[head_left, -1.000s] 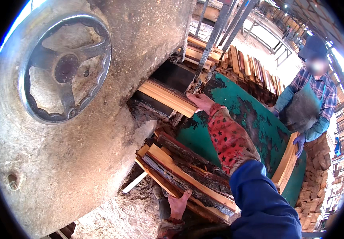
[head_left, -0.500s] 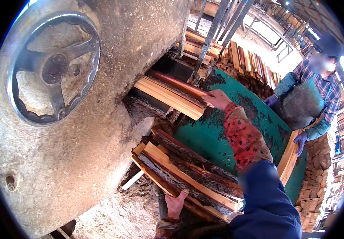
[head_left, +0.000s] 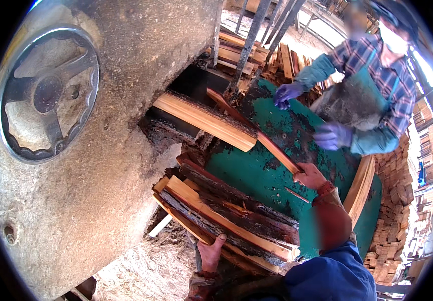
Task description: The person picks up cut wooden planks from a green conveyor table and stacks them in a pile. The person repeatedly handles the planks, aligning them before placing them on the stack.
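Reddish strip [head_left: 278, 153], held at one end by the right hand [head_left: 309, 176], slants over the green table [head_left: 236, 169]; the left hand [head_left: 210, 253] clasps bark-edged slabs [head_left: 226, 218]. A pale board [head_left: 204, 120] lies alongside.

The 1 view comes from the left of 2 wide fisheye cameras, worn side by side on the person's head. It faces down and ahead, upright and unmirrored, with the left hand [head_left: 209, 255] near the lower edge and the right hand [head_left: 309, 176] right of centre. At close range, a machine panel [head_left: 101, 190] fills the left side; a green worktop [head_left: 249, 173] slants through the middle, and a co-worker [head_left: 357, 108] stands beyond, upper right.
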